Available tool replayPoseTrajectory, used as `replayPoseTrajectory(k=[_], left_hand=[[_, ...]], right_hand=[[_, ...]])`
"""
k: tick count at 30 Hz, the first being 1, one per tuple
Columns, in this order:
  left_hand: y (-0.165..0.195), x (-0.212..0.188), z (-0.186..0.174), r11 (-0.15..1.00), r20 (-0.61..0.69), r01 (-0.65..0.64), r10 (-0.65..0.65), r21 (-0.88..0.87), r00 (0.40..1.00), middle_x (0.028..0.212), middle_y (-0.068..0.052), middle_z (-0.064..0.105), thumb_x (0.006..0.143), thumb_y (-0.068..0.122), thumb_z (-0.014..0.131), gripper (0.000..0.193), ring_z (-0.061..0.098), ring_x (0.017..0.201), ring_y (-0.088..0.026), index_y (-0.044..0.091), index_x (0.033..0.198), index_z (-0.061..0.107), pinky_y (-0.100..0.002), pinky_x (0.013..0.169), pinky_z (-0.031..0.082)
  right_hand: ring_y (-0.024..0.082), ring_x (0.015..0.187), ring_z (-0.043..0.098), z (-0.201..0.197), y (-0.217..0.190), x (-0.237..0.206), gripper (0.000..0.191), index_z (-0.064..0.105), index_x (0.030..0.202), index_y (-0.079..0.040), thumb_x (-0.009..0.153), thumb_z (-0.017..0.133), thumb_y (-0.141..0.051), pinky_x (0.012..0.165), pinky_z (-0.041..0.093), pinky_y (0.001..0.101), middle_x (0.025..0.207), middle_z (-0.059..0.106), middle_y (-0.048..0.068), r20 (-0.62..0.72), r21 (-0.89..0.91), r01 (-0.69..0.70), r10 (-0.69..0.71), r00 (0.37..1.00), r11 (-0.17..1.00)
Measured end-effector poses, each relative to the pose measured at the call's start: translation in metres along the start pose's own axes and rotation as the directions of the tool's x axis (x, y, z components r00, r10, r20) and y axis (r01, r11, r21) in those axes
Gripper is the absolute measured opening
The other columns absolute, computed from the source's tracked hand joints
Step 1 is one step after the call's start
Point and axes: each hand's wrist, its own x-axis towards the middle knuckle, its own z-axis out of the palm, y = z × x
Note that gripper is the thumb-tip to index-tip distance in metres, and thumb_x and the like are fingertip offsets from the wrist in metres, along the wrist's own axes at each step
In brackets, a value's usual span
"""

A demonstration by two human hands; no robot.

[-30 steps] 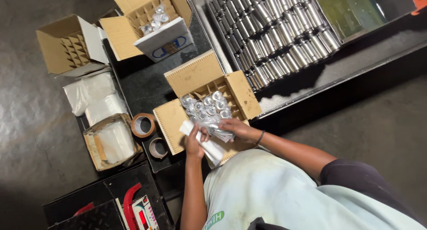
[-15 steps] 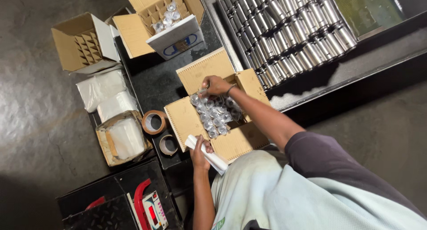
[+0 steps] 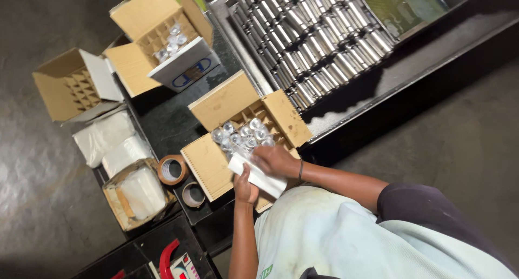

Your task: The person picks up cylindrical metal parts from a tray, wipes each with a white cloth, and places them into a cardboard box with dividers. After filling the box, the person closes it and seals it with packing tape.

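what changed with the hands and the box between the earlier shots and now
The right hand has come back from the far side of the open carton, where it was half a second ago, to the near edge, and now meets the left hand on the white packet. The left hand has held that packet throughout. The wrapped shiny pieces, the tape rolls and the other cartons stayed as they were.

**Packing station, factory or workshop floor**

Dark bench point(image 3: 162, 122) on bare concrete floor point(image 3: 38, 203). Metal tray point(image 3: 324, 36) of ranked shiny cylinders. Open divided cartons point(image 3: 243, 122), some part-filled with wrapped pieces. Two rolls of brown packing tape point(image 3: 173, 170). Stacks of white bags point(image 3: 105, 138).
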Motion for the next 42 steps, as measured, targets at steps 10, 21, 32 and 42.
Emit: replayPoseTrajectory(k=[10,21,32,42], left_hand=[[0.004,0.040,0.030,0.991,0.235,0.041,-0.071,0.127,0.969,0.070,-0.003,0.062,0.108,0.029,0.073,0.033,0.050,0.049,-0.009,-0.001,0.108,0.061,-0.025,0.043,0.042],[-0.002,0.013,0.130,0.024,0.532,-0.570,0.329,0.821,0.780,0.072,-0.005,0.075,0.085,0.022,0.077,0.020,0.071,0.058,-0.015,0.004,0.093,0.080,-0.031,0.056,0.056],[0.026,0.003,0.118,0.055,0.415,-0.471,0.392,0.881,0.821,0.059,-0.007,0.066,0.082,0.013,0.080,0.016,0.059,0.052,-0.014,0.001,0.074,0.073,-0.031,0.052,0.048],[0.040,-0.016,0.126,0.148,0.133,-0.227,0.473,0.963,0.871,0.059,-0.008,0.068,0.090,0.020,0.078,0.024,0.059,0.050,-0.013,0.000,0.077,0.075,-0.032,0.049,0.045]], right_hand=[[0.006,0.077,0.043,-0.076,0.083,-0.011,0.033,0.061,0.087,-0.001,0.109,0.062,-0.025,0.070,0.042,0.0274,0.079,0.050,-0.003,0.098,0.688,-0.132,0.088,0.991,0.713],[0.014,0.084,0.064,-0.109,0.020,-0.025,0.041,0.060,0.126,-0.005,0.091,0.070,-0.026,0.074,0.054,0.0331,0.097,0.067,0.003,0.256,0.271,-0.154,0.083,0.963,0.950],[0.018,0.057,0.062,-0.120,0.027,-0.026,0.051,0.068,0.125,-0.011,0.077,0.074,-0.028,0.059,0.050,0.0334,0.065,0.064,0.010,0.007,0.040,-0.240,0.240,0.971,0.970],[0.046,0.110,0.054,-0.208,0.112,0.002,0.059,0.058,0.126,0.012,0.083,0.084,-0.020,0.080,0.057,0.0507,0.121,0.050,0.033,-0.529,-0.428,-0.565,0.311,0.789,0.705]])
